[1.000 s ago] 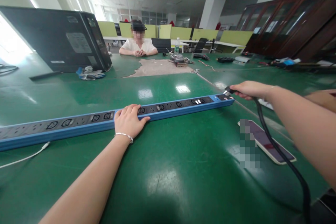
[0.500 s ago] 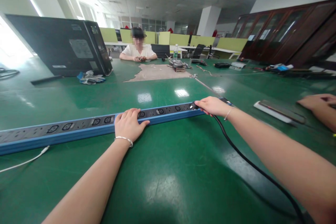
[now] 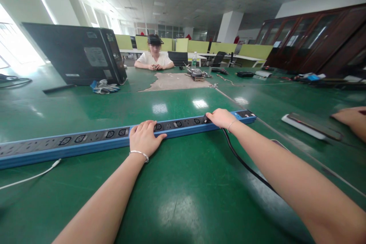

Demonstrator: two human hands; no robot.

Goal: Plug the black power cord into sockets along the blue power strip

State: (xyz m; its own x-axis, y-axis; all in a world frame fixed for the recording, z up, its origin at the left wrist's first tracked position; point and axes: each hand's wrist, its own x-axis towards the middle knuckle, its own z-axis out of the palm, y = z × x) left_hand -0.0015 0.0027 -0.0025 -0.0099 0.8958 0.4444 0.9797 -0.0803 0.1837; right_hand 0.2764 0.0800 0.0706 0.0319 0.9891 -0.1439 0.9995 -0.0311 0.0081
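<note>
A long blue-edged power strip [image 3: 94,151] with a row of dark sockets lies across the green table. My left hand [image 3: 145,135] grips its middle, fingers draped over the top and thumb along the near side. Near the strip's right end, my right hand [image 3: 222,117] is closed on a black plug [image 3: 206,119], which is at the socket face. Whether its prongs are inside a socket I cannot tell. From under that hand a black cord [image 3: 243,164] runs down to the right, passing behind my forearm.
A black computer case [image 3: 71,55] stands at the back left beside gloves [image 3: 104,87]. A white cable [image 3: 42,172] lies at the near left. Someone sits opposite; another person's hand [image 3: 351,118] is at the right, by a phone-like slab on a white object [image 3: 309,126].
My right hand has moved a little left and brought the plug down against the strip; its prongs are no longer visible. My left hand stays on the strip. The view has shifted slightly.
</note>
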